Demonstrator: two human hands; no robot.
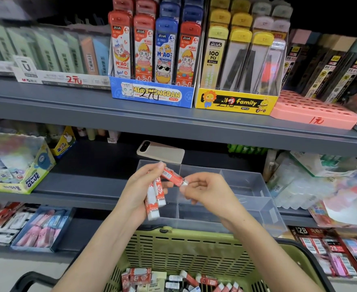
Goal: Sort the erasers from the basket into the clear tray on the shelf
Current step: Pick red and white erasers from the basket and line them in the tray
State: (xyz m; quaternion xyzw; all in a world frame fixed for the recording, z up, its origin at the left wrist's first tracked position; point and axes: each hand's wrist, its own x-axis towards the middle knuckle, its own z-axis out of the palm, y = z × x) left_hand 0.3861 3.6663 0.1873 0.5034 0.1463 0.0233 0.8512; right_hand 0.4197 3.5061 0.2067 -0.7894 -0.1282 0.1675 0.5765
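Red-sleeved eraser (pixel 172 177) pinched between left fingers (pixel 150 171) and right fingers (pixel 194 183), left gripping two more.

Erasers (pixel 172 177) held x3; tray (pixel 247 183) x1; basket (pixel 173 249) x1; phone (pixel 162 153) x1.

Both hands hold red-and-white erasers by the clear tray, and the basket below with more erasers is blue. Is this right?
No: in the head view the basket is green. The rest stands: the left hand and right hand hold red-and-white erasers by the clear tray, with more erasers in the basket.
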